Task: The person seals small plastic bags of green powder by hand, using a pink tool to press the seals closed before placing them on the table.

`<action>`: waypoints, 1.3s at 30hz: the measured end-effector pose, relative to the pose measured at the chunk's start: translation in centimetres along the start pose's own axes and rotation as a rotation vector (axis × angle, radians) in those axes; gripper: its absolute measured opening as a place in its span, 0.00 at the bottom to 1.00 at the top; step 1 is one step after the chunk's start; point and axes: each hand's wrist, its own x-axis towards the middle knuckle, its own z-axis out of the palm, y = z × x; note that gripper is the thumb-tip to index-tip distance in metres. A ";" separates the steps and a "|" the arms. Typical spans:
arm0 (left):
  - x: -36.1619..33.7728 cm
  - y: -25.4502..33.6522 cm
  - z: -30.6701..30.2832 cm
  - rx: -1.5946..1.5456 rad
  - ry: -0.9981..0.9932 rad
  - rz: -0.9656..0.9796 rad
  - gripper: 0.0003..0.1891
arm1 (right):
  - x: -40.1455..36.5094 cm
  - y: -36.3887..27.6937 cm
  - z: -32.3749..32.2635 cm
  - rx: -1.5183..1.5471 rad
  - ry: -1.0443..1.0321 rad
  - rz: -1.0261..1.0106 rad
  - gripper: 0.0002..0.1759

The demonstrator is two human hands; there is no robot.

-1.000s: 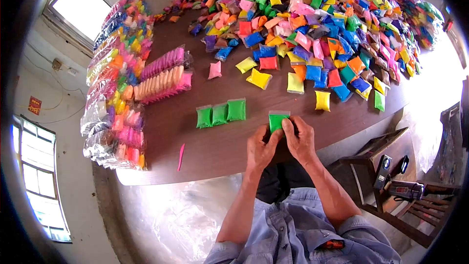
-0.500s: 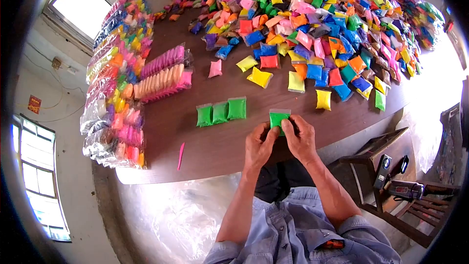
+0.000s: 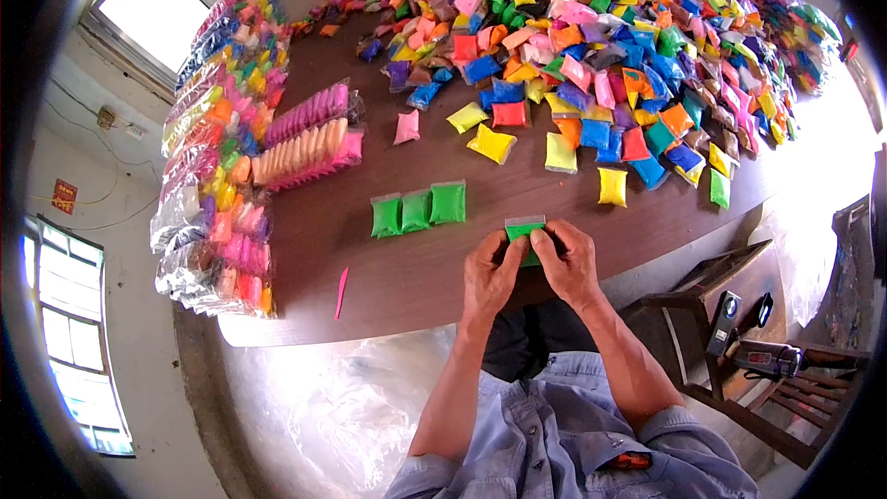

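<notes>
Item: green packet (image 3: 524, 228) at near edge of desk (image 3: 416, 286), pinched betw. left hand (image 3: 490, 279) & right hand (image 3: 568, 265), both grips closed on it; row of 3 green packets (image 3: 418, 211) near, to its left.

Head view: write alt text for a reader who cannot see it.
The left hand and right hand pinch a small green bag at the near edge of a brown table. To its left lie three more green bags in a row, and a pile of multicoloured bags covers the far side. Clear sleeves of packed bags line the left edge.
</notes>
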 end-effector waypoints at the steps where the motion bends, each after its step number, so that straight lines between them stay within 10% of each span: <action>1: 0.0 0.0 0.0 0.038 0.004 -0.013 0.11 | 0.0 -0.2 0.1 0.042 0.025 0.018 0.09; 39: -0.3 -0.8 0.4 0.075 0.008 0.030 0.12 | -0.1 0.5 -0.3 0.021 0.009 -0.001 0.08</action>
